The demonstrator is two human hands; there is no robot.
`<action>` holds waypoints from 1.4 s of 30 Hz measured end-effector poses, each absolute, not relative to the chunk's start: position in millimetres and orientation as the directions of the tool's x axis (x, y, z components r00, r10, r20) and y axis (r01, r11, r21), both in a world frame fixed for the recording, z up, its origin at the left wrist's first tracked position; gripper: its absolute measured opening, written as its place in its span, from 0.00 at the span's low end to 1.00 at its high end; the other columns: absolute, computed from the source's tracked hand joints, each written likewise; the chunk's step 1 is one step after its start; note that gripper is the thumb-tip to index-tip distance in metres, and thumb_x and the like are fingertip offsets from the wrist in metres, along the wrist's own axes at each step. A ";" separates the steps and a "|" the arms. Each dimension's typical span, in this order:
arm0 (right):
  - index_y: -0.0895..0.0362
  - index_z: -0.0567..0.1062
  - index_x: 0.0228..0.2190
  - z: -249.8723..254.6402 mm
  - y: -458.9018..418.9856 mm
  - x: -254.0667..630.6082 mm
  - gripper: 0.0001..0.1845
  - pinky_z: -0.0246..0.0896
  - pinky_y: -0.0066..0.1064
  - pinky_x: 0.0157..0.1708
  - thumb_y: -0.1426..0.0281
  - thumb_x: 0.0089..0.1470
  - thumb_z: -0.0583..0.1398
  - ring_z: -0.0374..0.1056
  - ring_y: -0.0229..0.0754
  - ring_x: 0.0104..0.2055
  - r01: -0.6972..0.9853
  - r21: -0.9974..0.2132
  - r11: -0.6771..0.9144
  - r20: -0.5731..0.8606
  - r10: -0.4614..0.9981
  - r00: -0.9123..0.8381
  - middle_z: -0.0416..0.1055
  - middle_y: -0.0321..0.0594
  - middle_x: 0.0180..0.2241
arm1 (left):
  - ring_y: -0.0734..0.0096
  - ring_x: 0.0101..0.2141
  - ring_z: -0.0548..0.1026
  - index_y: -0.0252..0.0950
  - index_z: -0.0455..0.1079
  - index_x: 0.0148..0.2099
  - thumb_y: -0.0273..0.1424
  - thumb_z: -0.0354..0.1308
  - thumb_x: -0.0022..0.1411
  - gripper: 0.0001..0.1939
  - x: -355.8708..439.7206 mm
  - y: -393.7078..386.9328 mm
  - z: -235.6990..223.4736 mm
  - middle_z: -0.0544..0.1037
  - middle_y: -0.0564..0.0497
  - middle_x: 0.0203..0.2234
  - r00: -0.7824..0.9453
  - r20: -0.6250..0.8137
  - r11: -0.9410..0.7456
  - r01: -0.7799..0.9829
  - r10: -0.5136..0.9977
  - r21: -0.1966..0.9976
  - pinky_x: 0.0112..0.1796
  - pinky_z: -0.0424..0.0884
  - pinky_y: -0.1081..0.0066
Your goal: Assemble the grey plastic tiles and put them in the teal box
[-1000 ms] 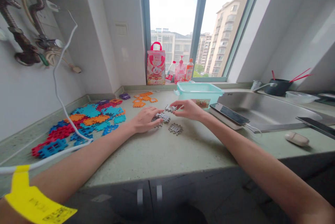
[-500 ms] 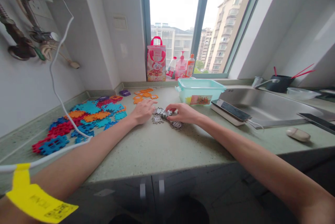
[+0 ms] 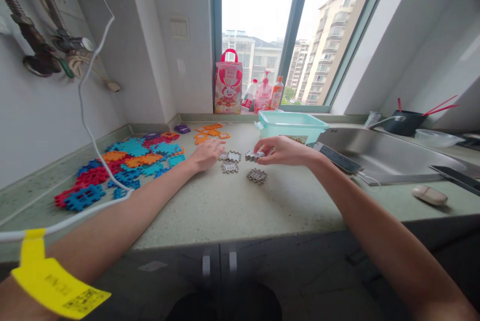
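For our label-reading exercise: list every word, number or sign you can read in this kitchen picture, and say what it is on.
Nothing reads clearly.
Yellow tag on the white cable: dark print and a code, blurred.
Pink gift bag: cartoon picture, wording too small.
Pink bottle: label too small.
Teal container: sticker unreadable.

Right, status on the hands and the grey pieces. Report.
Right hand pinching one grey piece, lifted. Left hand flat beside the grey pieces on the counter. Nothing between them.

Right hand (image 3: 285, 151) pinching a grey grid tile (image 3: 253, 156) above the counter (image 3: 240, 206), left hand (image 3: 207, 154) apparently flat beside loose grey tiles (image 3: 229, 167).
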State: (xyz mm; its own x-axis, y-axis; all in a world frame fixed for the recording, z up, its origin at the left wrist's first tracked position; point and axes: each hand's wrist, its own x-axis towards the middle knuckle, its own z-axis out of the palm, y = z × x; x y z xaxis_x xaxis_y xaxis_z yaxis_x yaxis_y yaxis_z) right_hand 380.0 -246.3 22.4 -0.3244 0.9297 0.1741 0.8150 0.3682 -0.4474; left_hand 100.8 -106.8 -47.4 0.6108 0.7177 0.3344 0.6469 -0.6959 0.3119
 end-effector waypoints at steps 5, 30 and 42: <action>0.49 0.85 0.39 23.5 -268.8 361.1 0.12 0.63 0.32 0.32 0.62 0.51 0.71 0.76 0.44 0.32 0.909 -0.216 0.357 0.166 0.931 -0.326 0.82 0.37 0.32 | 0.54 0.66 0.69 0.38 0.71 0.66 0.43 0.41 0.77 0.28 100.7 -103.9 -50.3 0.74 0.42 0.65 0.612 0.353 -0.705 0.640 0.708 0.304 0.67 0.62 0.52; 0.50 0.79 0.49 22.5 -228.3 407.9 0.18 0.70 0.35 0.45 0.65 0.56 0.68 0.79 0.46 0.43 0.872 -0.250 0.420 0.669 0.726 -0.158 0.83 0.38 0.44 | 0.52 0.66 0.69 0.38 0.73 0.64 0.52 0.40 0.77 0.32 101.4 -105.6 -46.8 0.74 0.41 0.65 0.593 0.352 -0.687 0.662 0.724 0.299 0.67 0.61 0.50; 0.51 0.84 0.48 15.4 -193.2 493.8 0.20 0.74 0.49 0.50 0.60 0.54 0.68 0.81 0.57 0.45 0.932 -0.362 -0.027 0.751 0.584 0.308 0.85 0.45 0.39 | 0.55 0.64 0.71 0.43 0.80 0.57 0.49 0.41 0.79 0.29 101.4 -102.5 -48.2 0.77 0.45 0.62 0.599 0.392 -0.700 0.687 0.698 0.195 0.66 0.64 0.55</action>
State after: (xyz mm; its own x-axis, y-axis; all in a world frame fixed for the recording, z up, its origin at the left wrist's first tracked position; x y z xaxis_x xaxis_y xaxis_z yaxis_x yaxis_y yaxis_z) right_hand 493.8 -193.2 15.4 0.3083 0.5838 0.7511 0.9319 -0.0267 -0.3618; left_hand 101.4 -102.5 -48.2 0.5993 0.6978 0.3924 0.6874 -0.6997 0.1945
